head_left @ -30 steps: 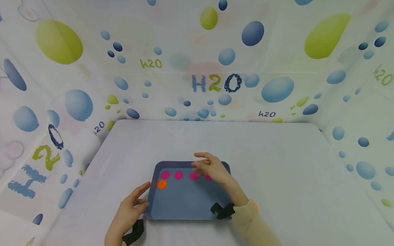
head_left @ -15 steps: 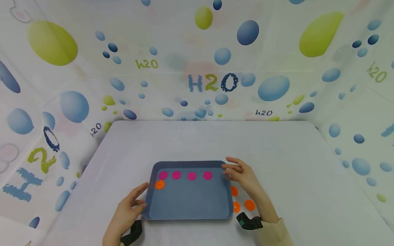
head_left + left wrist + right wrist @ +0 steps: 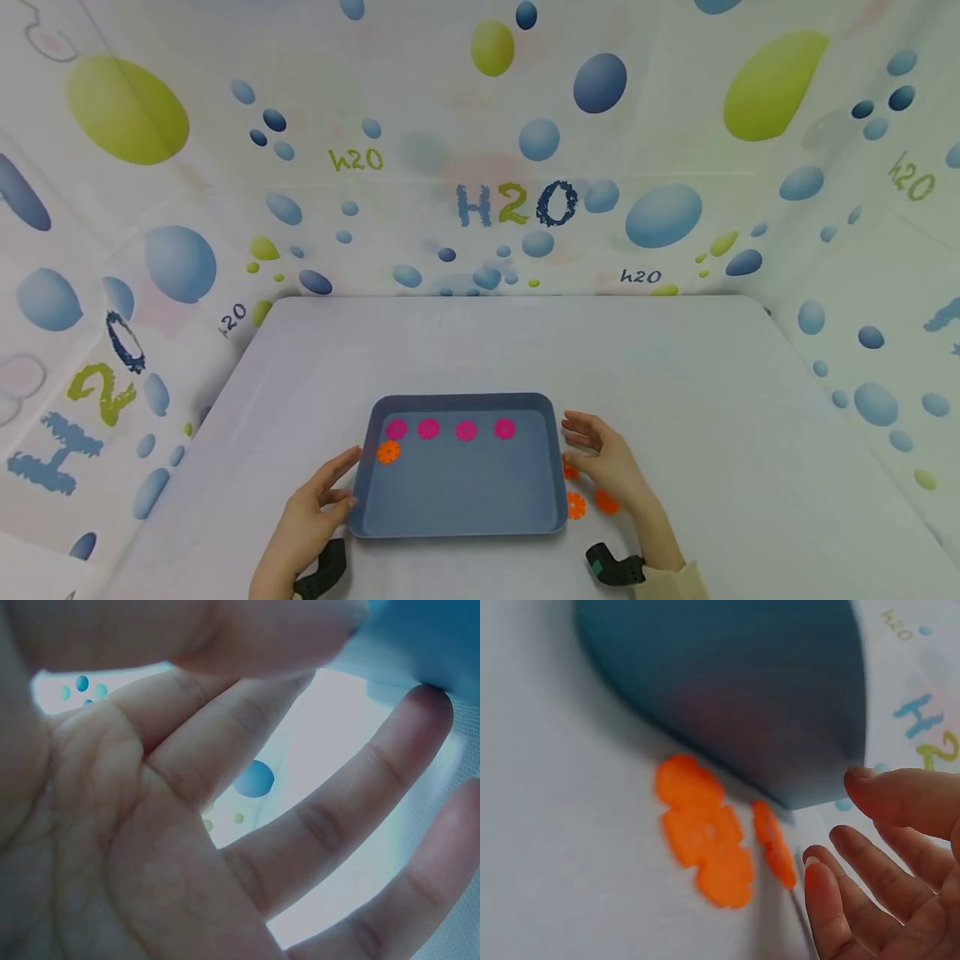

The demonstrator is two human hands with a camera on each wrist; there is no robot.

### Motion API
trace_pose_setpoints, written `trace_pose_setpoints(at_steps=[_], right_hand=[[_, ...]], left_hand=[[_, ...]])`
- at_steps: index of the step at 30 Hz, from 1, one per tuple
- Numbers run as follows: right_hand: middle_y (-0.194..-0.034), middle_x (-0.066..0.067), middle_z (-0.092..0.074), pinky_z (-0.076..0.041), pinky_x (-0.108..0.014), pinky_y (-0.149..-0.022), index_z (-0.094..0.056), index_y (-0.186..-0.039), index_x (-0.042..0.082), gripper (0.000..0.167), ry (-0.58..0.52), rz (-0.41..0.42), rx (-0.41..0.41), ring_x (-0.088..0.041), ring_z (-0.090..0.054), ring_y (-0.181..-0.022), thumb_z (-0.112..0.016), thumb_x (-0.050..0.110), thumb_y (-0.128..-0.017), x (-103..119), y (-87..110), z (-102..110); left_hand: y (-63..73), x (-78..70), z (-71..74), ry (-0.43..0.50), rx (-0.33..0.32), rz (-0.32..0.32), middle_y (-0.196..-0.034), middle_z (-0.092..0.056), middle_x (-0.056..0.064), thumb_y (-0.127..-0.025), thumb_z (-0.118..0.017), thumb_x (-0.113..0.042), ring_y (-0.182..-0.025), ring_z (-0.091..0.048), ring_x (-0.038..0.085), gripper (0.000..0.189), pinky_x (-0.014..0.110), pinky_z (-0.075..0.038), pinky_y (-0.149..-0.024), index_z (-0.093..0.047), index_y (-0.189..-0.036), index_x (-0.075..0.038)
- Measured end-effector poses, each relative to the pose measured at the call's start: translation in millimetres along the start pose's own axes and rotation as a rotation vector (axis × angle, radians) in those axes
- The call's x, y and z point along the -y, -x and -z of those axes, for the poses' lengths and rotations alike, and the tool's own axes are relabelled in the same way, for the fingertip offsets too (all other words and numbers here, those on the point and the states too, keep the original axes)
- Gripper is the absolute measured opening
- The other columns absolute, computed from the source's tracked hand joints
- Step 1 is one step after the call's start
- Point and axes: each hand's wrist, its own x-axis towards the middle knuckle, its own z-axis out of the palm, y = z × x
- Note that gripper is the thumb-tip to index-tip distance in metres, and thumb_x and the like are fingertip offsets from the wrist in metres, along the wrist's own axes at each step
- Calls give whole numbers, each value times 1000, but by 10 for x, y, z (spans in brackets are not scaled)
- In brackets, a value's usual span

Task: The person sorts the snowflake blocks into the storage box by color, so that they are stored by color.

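My right hand (image 3: 609, 468) is nearest the loose orange flowers (image 3: 576, 506), which sit at roughly 6 to 8 o'clock from it, just outside the tray (image 3: 465, 492) (long side runs 9 to 3). It's loosely cupped, holding nothing; my left hand (image 3: 315, 510) is spread wide, fingertips touching the tray's 9 o'clock side.

The white backdrop (image 3: 420, 83) carries a large "H2O" (image 3: 483, 204) and two smaller "h2O" prints (image 3: 356, 159). Its left side repeats "H2O"; its right shows a green "h2O".

Left grip (image 3: 311, 507): fingers spread; right grip (image 3: 611, 464): fingers loosely bent.
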Motion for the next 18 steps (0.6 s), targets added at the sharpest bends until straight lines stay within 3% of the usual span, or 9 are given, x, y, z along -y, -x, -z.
trace_pose_setpoints(at_steps=[3, 10, 18], right_hand=[[-136, -16, -58, -53, -32, -90, -52, -136, 8, 57, 81, 4, -37, -34, -57, -122, -69, -2, -83, -29, 16, -37], [-127, -6, -65, -50, -20, -79, -54, -135, 15, 63, 246, -9, -89, -21, -62, -108, -71, -3, -77, -29, 70, -90], [-115, 0, -69, -47, -21, -74, -56, -133, 15, 66, 338, 17, -105, -13, -59, -92, -73, -4, -73, -55, 94, -92]], left_hand=[[-8, 4, -4, -5, 2, 2, -150, -44, 15, -87, -60, 6, -110, -62, 31, 64, 22, -53, -77, -43, -146, -13], [1, -13, 2, 4, 1, 2, -151, -43, 15, -87, -59, 6, -111, -62, 32, 64, 23, -53, -78, -43, -146, -13], [0, -12, -3, 8, 4, 22, -151, -44, 14, -88, -60, 5, -109, -62, 31, 64, 23, -53, -74, -43, -146, -14]])
